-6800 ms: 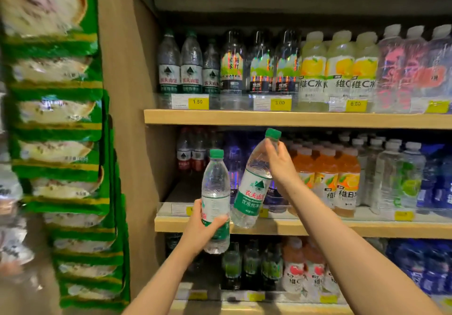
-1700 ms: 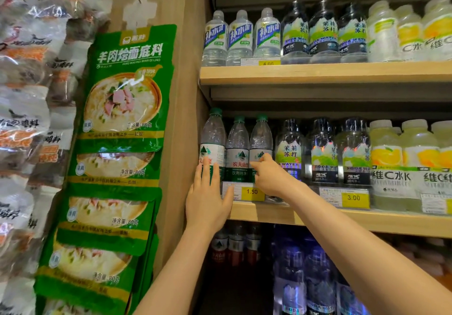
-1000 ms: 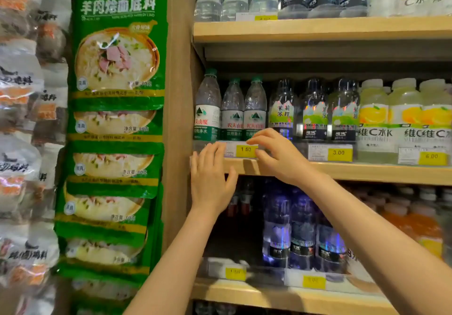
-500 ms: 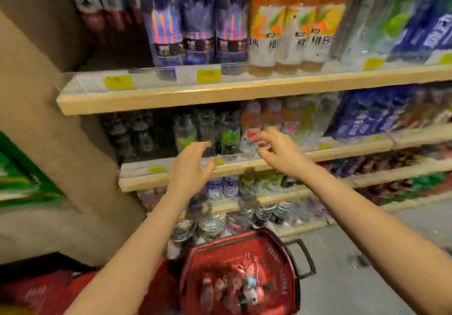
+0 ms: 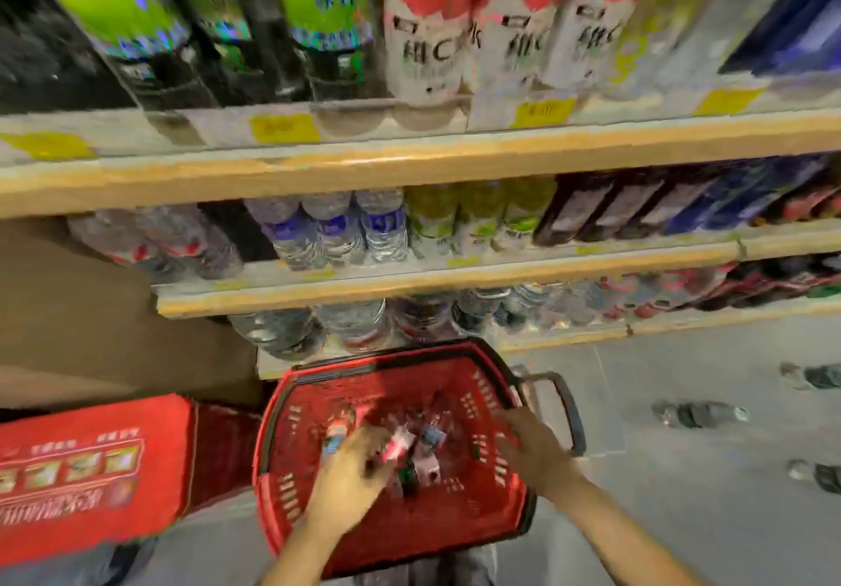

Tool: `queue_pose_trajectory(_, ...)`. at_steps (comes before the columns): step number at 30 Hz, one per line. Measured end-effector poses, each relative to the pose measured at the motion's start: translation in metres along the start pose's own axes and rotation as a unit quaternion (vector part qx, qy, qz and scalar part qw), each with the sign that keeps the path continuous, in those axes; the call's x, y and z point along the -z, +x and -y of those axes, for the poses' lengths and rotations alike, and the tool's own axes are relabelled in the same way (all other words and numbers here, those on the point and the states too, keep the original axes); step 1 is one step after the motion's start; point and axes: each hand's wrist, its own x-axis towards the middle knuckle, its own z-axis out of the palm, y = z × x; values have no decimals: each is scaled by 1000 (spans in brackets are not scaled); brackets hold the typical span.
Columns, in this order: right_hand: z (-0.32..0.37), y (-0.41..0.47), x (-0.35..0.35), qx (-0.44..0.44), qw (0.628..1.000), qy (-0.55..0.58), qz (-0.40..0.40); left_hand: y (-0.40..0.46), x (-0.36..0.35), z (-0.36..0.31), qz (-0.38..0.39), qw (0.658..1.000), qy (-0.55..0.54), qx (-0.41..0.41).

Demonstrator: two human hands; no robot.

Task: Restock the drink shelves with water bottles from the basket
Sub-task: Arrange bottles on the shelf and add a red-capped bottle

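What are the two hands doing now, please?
Left hand: in the red basket, grip cannot be told, blurred.
Right hand: over the basket, open, holding nothing.

- A red plastic shopping basket stands on the grey floor just before the lowest of the wooden drink shelves.
- Clear plastic water bottles lie inside it.
- The left hand and right hand are both over the basket.
- A red carton sits left of the basket.
- Loose bottles lie on the floor to the right.
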Motion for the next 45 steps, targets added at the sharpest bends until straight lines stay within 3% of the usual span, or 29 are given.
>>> queue_pose_trajectory(5, -84, 49, -88, -38, 994, 65, -73, 67, -110, 87, 61, 997, 54, 14)
queue_pose_trajectory(9, -121, 88, -139, -61, 990, 102, -82, 119, -193, 162, 104, 992, 73, 11)
queue_pose_trajectory(13, -136, 114, -170, -53, 989, 115, -79, 144, -239, 181, 199, 964, 175, -29)
queue_pose_trajectory(17, -140, 126, -186, -56, 988, 124, -74, 154, -262, 186, 207, 941, 263, -48)
queue_pose_trajectory(19, -142, 130, -191, -56, 988, 126, -65, 155, -261, 191, 207, 943, 255, -53)
queue_pose_trajectory(22, -139, 133, -192, -69, 987, 130, -68, 142, -238, 197, 161, 974, 158, -28)
queue_pose_trajectory(28, -128, 156, -201, -146, 968, 198, -42, 135, -171, 229, 40, 992, 40, 114)
queue_pose_trajectory(38, -180, 260, -293, -254, 930, 259, -66, 166, -223, 270, -13, 995, -3, 104)
queue_pose_trajectory(45, -175, 256, -281, -230, 912, 332, -74, 158, -209, 259, 7, 995, -36, 97)
